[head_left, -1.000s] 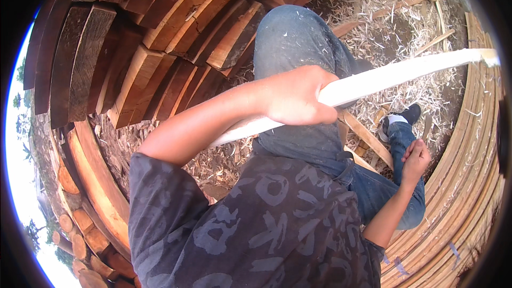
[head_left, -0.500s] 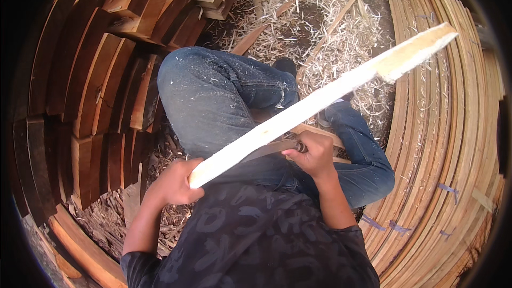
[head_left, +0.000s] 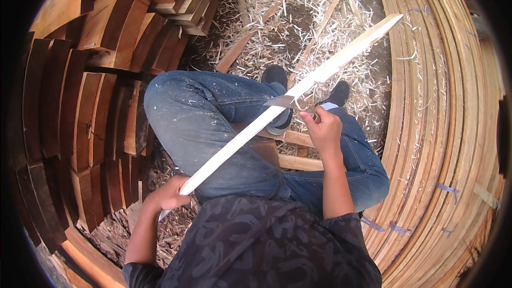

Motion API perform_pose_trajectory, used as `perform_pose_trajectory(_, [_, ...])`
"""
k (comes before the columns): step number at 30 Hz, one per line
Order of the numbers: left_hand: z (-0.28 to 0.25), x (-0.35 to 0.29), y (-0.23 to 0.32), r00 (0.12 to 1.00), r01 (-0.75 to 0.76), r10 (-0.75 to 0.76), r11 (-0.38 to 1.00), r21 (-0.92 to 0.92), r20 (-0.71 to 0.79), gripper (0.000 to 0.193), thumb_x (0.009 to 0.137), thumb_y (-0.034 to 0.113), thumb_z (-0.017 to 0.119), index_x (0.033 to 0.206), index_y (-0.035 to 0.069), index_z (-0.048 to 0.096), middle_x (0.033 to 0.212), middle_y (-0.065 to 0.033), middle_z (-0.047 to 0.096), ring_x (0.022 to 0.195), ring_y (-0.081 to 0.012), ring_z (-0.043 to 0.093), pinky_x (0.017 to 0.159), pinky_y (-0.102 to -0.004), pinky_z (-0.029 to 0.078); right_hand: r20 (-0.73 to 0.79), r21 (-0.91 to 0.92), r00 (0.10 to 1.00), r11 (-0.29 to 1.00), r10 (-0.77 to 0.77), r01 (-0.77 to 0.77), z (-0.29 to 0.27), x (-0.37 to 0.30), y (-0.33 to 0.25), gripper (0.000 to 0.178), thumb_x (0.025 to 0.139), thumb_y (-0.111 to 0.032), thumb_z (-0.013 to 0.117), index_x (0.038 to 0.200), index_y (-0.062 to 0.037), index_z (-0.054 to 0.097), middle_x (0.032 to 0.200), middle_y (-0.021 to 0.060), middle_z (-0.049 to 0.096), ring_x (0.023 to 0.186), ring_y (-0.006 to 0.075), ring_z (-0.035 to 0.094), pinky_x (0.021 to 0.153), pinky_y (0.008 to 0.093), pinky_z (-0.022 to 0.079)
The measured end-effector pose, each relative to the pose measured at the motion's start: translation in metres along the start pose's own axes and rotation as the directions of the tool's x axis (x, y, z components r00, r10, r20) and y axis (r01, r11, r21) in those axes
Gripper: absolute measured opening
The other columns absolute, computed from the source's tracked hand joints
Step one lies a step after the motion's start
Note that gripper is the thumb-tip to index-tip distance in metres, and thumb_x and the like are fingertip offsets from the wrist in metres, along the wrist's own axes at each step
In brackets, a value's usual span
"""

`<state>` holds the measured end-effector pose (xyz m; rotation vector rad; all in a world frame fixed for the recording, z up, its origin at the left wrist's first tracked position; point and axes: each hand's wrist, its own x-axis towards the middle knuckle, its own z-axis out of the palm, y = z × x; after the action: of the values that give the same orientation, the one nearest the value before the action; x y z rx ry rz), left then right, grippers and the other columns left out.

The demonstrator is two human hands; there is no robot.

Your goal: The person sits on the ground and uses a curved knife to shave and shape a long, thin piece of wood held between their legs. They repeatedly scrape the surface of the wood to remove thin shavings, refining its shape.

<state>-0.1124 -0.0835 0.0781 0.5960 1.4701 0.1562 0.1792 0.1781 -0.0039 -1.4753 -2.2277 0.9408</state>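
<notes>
My left hand (head_left: 168,194) is closed around the near end of a long, pale strip of wood (head_left: 234,144). The strip slants up to the right across my thigh, and its far end tapers to a point. In my right hand (head_left: 325,130) is the handle of a knife (head_left: 281,101), mostly hidden by my fingers, with the thumb lying along it. Its broad grey blade crosses the strip beyond the knee, touching the wood. A thin curl of shaving stands at the blade.
Stacked brown wood blocks (head_left: 74,112) rise on my left. Bundled long wooden strips (head_left: 426,154), tied with bluish bands, lie on my right. Pale shavings (head_left: 261,37) and loose sticks cover the ground ahead. A low wooden frame (head_left: 298,161) sits between my legs.
The knife has moved from near my waist outward along the strip. The strip has turned to show a narrower side, its far end shifting left. My left hand is slightly lower and further left.
</notes>
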Motion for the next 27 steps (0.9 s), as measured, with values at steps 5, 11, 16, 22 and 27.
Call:
perform_pose_trajectory(5, [-0.007, 0.007, 0.005, 0.999, 0.026, -0.026, 1.000, 0.013, 0.028, 0.017, 0.064, 0.003, 0.058, 0.081, -0.003, 0.056, 0.060, -0.0020, 0.052, 0.054, -0.0101, 0.050, 0.049, -0.0276, 0.040, -0.031, 0.021, 0.983, 0.983, -0.184, 0.184, 0.022, -0.010, -0.006, 0.046, 0.080, -0.045, 0.066, 0.063, -0.0036, 0.056, 0.050, 0.0137, 0.053, 0.044, 0.0294, 0.052, 0.042, 0.0359, 0.039])
perform_pose_trajectory(11, [-0.011, 0.021, 0.003, 0.992, 0.108, -0.106, 0.994, -0.035, 0.064, 0.014, 0.064, 0.004, 0.058, 0.076, -0.003, 0.056, 0.057, -0.0025, 0.052, 0.048, -0.0101, 0.051, 0.045, -0.0269, 0.039, -0.092, 0.070, 0.995, 0.997, 0.024, -0.018, 0.028, 0.003, 0.005, 0.041, 0.083, -0.039, 0.064, 0.070, -0.0009, 0.059, 0.050, 0.0147, 0.052, 0.047, 0.0313, 0.056, 0.043, 0.0362, 0.041])
perform_pose_trajectory(16, [-0.010, 0.027, -0.002, 0.996, 0.081, -0.080, 0.996, -0.023, 0.039, 0.007, 0.061, 0.002, 0.058, 0.066, 0.002, 0.052, 0.056, -0.0008, 0.052, 0.047, -0.0082, 0.050, 0.044, -0.0252, 0.040, 0.087, 0.303, 0.995, 0.951, 0.045, -0.070, 0.013, -0.002, 0.011, 0.033, 0.085, -0.029, 0.065, 0.070, -0.0007, 0.057, 0.048, 0.0074, 0.050, 0.043, 0.0206, 0.053, 0.044, 0.0333, 0.040])
perform_pose_trajectory(22, [-0.013, 0.030, 0.001, 0.986, 0.165, -0.162, 0.984, -0.069, 0.043, 0.009, 0.060, 0.006, 0.061, 0.065, 0.003, 0.054, 0.058, -0.0016, 0.054, 0.047, -0.0086, 0.051, 0.044, -0.0235, 0.041, 0.750, 0.583, 0.662, 0.473, 0.000, -0.660, -0.026, 0.001, 0.008, 0.024, 0.085, -0.015, 0.067, 0.073, 0.0004, 0.053, 0.057, -0.0010, 0.050, 0.045, 0.0073, 0.037, 0.042, 0.0255, 0.032])
perform_pose_trajectory(27, [-0.018, 0.036, -0.011, 0.986, 0.156, -0.146, 0.979, -0.132, 0.083, 0.013, 0.059, 0.011, 0.063, 0.063, 0.004, 0.053, 0.057, -0.0014, 0.053, 0.045, -0.0080, 0.049, 0.043, -0.0221, 0.039, -0.055, 0.332, 0.997, 0.943, 0.059, -0.038, 0.014, -0.016, 0.022, 0.021, 0.083, -0.015, 0.069, 0.078, -0.0005, 0.055, 0.061, -0.0029, 0.050, 0.053, 0.0051, 0.040, 0.048, 0.0224, 0.033])
